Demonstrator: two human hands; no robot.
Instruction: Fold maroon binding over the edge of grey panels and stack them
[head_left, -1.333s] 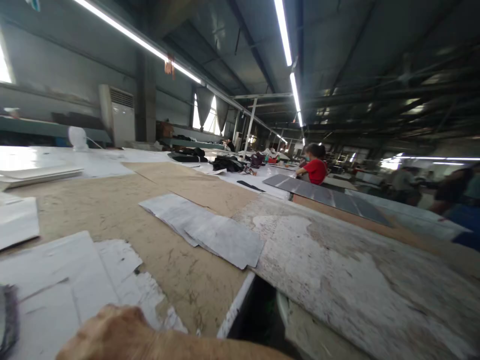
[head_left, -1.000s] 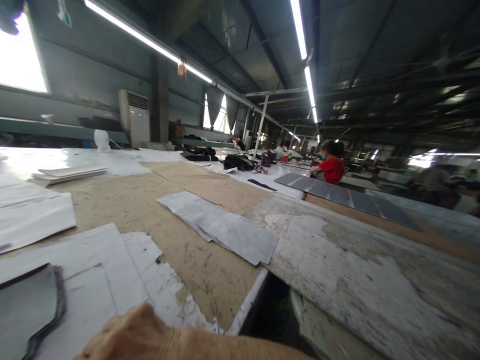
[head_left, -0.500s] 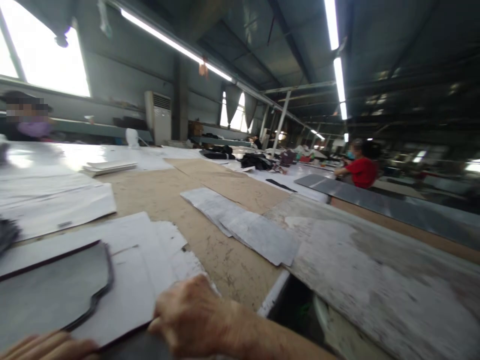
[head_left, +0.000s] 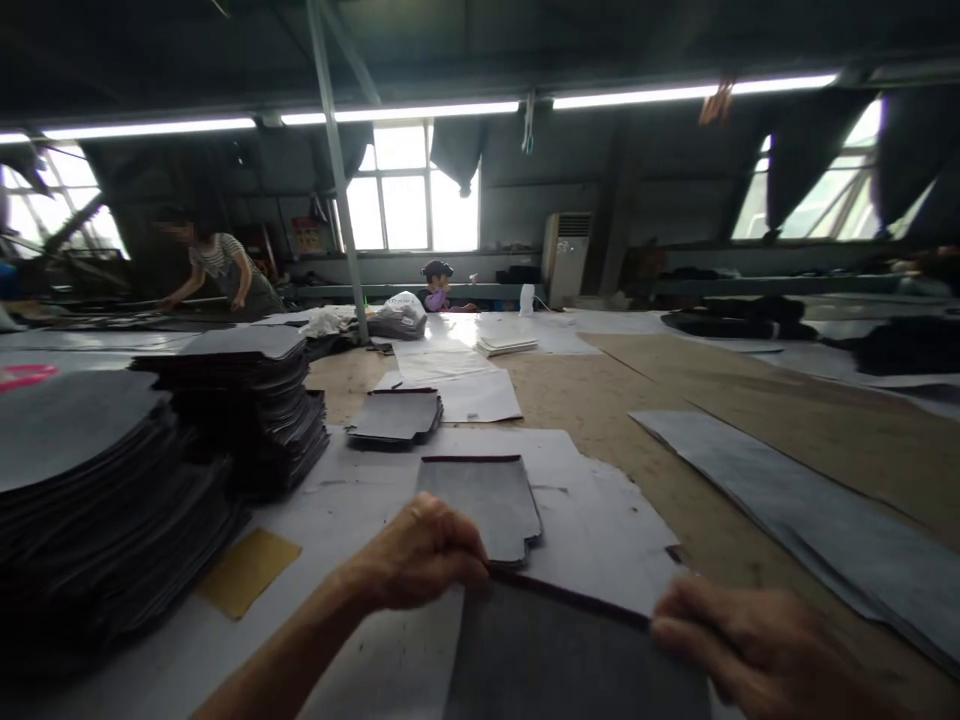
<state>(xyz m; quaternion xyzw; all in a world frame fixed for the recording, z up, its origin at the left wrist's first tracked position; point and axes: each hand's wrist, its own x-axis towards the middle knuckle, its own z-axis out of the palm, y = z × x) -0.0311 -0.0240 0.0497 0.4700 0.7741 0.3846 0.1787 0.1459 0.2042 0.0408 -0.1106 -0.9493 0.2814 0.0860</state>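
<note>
My left hand (head_left: 416,550) pinches the far left corner of a dark grey cut fabric piece (head_left: 570,655) lying on white paper in front of me. At the piece's far right corner my right hand (head_left: 742,640) grips its edge with curled fingers. Just beyond lies a smaller grey fabric piece (head_left: 480,505), flat on the white paper (head_left: 600,520). A small stack of similar grey pieces (head_left: 396,415) sits farther back.
Two tall stacks of dark cut pieces (head_left: 97,500) (head_left: 247,405) stand at left. A long grey strip (head_left: 795,520) lies on the brown table at right. A yellow-brown patch (head_left: 244,570) lies near left. Two people (head_left: 225,270) (head_left: 436,285) work at the far side.
My view has swung left from the long room to the table's stacks. Both hands have come into view and have taken hold of the near grey piece's far edge.
</note>
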